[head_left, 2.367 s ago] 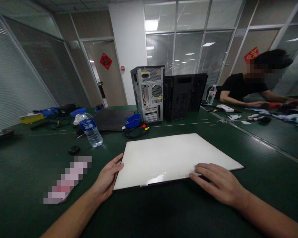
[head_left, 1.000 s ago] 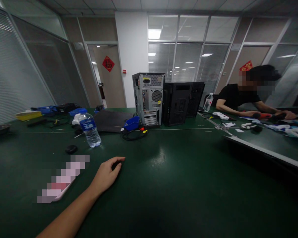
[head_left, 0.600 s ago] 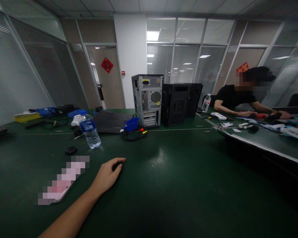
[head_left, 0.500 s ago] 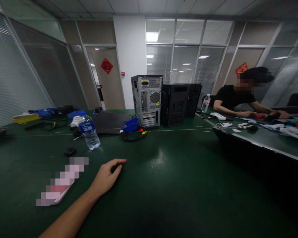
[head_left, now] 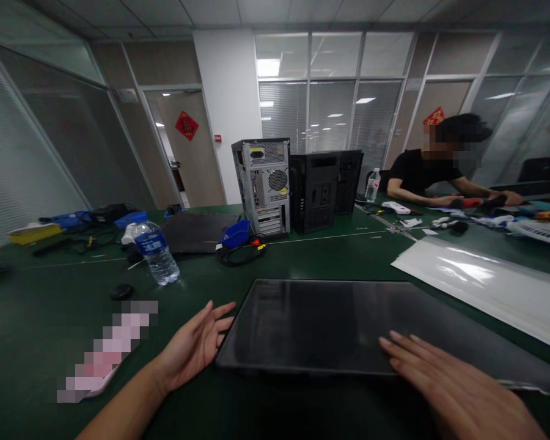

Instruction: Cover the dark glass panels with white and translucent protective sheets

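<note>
A flat dark screen panel (head_left: 311, 324) with a glossy face lies in front of me on the green table. My left hand (head_left: 195, 345) is at its left edge, palm turned toward the panel and fingers spread; the fingertips reach that edge, though I cannot tell how firmly they touch. Across the panel's right part, my right hand (head_left: 453, 379) rests flat, fingers stretched out. A pink, partly blurred-out object (head_left: 114, 348) lies left of my left forearm, with a small round black thing (head_left: 121, 291) just beyond it.
Glossy white sheets (head_left: 490, 275) lie on the right. Behind the panel stand computer cases (head_left: 268, 186), a blue tool (head_left: 235, 233) with black cable, a dark flat panel (head_left: 201, 232) and a water bottle (head_left: 156, 250). A co-worker (head_left: 433, 171) sits at the far right, handling something red and black.
The dark panel, raised at the right before, now lies flat at centre, exposing the white sheets. My right hand has come into view on it. My left hand has turned and spread its fingers.
</note>
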Motion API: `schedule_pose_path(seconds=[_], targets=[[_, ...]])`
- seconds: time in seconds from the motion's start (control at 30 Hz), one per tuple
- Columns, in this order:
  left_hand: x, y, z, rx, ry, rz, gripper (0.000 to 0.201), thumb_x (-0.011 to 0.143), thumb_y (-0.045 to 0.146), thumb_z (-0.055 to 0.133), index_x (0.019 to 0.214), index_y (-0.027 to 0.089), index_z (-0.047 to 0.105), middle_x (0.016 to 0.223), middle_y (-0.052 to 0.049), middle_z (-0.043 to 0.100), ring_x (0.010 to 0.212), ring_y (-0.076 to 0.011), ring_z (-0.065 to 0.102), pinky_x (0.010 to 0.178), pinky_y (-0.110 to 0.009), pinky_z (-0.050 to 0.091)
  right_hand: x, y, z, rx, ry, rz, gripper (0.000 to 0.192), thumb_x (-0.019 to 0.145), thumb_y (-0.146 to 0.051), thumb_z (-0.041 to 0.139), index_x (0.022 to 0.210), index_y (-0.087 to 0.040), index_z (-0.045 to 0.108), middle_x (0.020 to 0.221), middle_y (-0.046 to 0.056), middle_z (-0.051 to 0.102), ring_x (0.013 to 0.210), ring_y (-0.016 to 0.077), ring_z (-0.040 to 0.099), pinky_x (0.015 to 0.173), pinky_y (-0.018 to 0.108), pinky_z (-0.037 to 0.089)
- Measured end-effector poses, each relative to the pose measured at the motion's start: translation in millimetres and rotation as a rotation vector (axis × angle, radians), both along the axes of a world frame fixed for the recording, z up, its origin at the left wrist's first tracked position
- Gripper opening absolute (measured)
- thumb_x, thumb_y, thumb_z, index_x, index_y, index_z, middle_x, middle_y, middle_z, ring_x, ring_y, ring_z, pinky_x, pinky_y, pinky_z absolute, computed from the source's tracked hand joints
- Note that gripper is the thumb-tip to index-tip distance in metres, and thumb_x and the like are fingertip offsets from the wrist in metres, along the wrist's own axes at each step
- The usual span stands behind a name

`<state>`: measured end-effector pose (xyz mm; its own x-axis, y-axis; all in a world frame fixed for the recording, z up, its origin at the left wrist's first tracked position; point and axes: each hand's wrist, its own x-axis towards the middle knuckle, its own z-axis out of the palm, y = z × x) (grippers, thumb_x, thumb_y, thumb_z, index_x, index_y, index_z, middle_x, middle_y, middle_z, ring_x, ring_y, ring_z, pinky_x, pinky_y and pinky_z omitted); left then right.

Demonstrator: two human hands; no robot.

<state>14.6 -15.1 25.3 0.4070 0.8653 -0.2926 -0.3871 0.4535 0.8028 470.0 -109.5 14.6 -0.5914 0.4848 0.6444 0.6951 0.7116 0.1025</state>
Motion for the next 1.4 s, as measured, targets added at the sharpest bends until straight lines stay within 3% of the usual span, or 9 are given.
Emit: schedule_pose_path(seconds=[0.17, 0.27, 0.4, 0.53, 0.7, 0.93, 1.1, 1.3, 1.4], targets=[[0, 8, -12.4, 0.014, 0.166, 0.318, 0.077, 0.083, 0.010, 0.071, 0.152, 0.020, 0.039, 0.121, -0.016, 0.075, 0.100, -0.0294, 0.077, 0.086, -0.043, 0.063, -55, 39, -2.4, 0.014, -0.236, 0.133, 0.041, 0.099, -0.016, 0.047, 0.135, -0.022, 0.064, 0.141, 0.003, 0.062, 0.129, 0.0226, 0.060, 0.103, 0.038, 0.057], [-3, 16, -17.7, 0.055, 0.226, 0.430, 0.084, 0.079, -0.002, 0.065, 0.154, 0.019, 0.034, 0.120, -0.015, 0.075, 0.094, -0.0272, 0.078, 0.081, -0.041, 0.065, -42, 83, 4.1, -0.151, -0.191, 0.038, 0.032, 0.101, -0.028, 0.051, 0.130, -0.026, 0.065, 0.138, 0.004, 0.065, 0.127, 0.0218, 0.061, 0.105, 0.040, 0.056], [-5, 22, -15.1, 0.048, 0.191, 0.515, 0.083, 0.078, -0.009, 0.057, 0.154, 0.017, 0.035, 0.131, -0.019, 0.069, 0.101, -0.0258, 0.077, 0.085, -0.039, 0.065, 41, 154, 5.4, -0.075, 0.018, -0.466, 0.039, 0.100, -0.044, 0.048, 0.127, -0.021, 0.065, 0.141, 0.018, 0.060, 0.127, 0.0352, 0.060, 0.103, 0.054, 0.053], [-10, 27, -10.7, 0.047, 0.120, 0.620, 0.079, 0.078, -0.006, 0.056, 0.153, 0.012, 0.036, 0.138, -0.024, 0.063, 0.109, -0.0297, 0.074, 0.088, -0.046, 0.064, 145, 196, -30.0, 0.017, 0.063, -0.783, 0.056, 0.087, -0.067, 0.057, 0.113, -0.020, 0.069, 0.127, 0.024, 0.065, 0.120, 0.0480, 0.059, 0.091, 0.066, 0.051], [-15, 28, -8.9, 0.026, 0.065, 0.583, 0.071, 0.079, 0.008, 0.056, 0.150, 0.011, 0.045, 0.140, -0.022, 0.062, 0.116, -0.0363, 0.070, 0.095, -0.058, 0.060, 201, 199, -71.1, -0.162, 0.101, -0.906, 0.052, 0.087, -0.071, 0.053, 0.097, -0.023, 0.072, 0.088, 0.019, 0.073, 0.066, 0.0356, 0.069, 0.056, 0.051, 0.052], [-18, 28, -10.3, 0.047, 0.039, 0.472, 0.075, 0.081, 0.023, 0.058, 0.154, 0.016, 0.044, 0.151, -0.017, 0.055, 0.135, -0.0391, 0.055, 0.110, -0.058, 0.048, 154, 186, -44.7, -0.268, -0.074, -0.918, 0.051, 0.100, -0.038, 0.034, 0.129, -0.015, 0.068, 0.105, 0.024, 0.073, 0.087, 0.0364, 0.071, 0.060, 0.043, 0.048], [-18, 28, -10.0, 0.052, 0.057, 0.473, 0.070, 0.081, 0.018, 0.059, 0.149, 0.014, 0.050, 0.147, -0.016, 0.059, 0.136, -0.0355, 0.056, 0.113, -0.052, 0.047, 115, 174, -27.8, -0.296, -0.026, -0.933, 0.051, 0.098, -0.039, 0.036, 0.138, -0.021, 0.063, 0.108, 0.018, 0.074, 0.086, 0.0339, 0.071, 0.065, 0.042, 0.051], [-17, 24, -6.4, 0.055, 0.059, 0.510, 0.066, 0.080, 0.014, 0.058, 0.146, 0.010, 0.054, 0.144, -0.016, 0.063, 0.134, -0.0317, 0.058, 0.113, -0.045, 0.049, 71, 162, -12.6, -0.533, 0.277, -0.421, 0.051, 0.100, -0.051, 0.040, 0.135, -0.023, 0.065, 0.119, 0.009, 0.074, 0.111, 0.0291, 0.068, 0.093, 0.042, 0.055], [-18, 24, -5.4, 0.048, 0.050, 0.512, 0.065, 0.080, 0.013, 0.056, 0.145, 0.010, 0.055, 0.140, -0.016, 0.065, 0.131, -0.0312, 0.061, 0.111, -0.045, 0.050, 71, 163, -12.2, -0.470, 0.234, -0.539, 0.056, 0.101, -0.056, 0.036, 0.131, -0.022, 0.069, 0.121, 0.012, 0.073, 0.110, 0.0325, 0.069, 0.089, 0.046, 0.055]])
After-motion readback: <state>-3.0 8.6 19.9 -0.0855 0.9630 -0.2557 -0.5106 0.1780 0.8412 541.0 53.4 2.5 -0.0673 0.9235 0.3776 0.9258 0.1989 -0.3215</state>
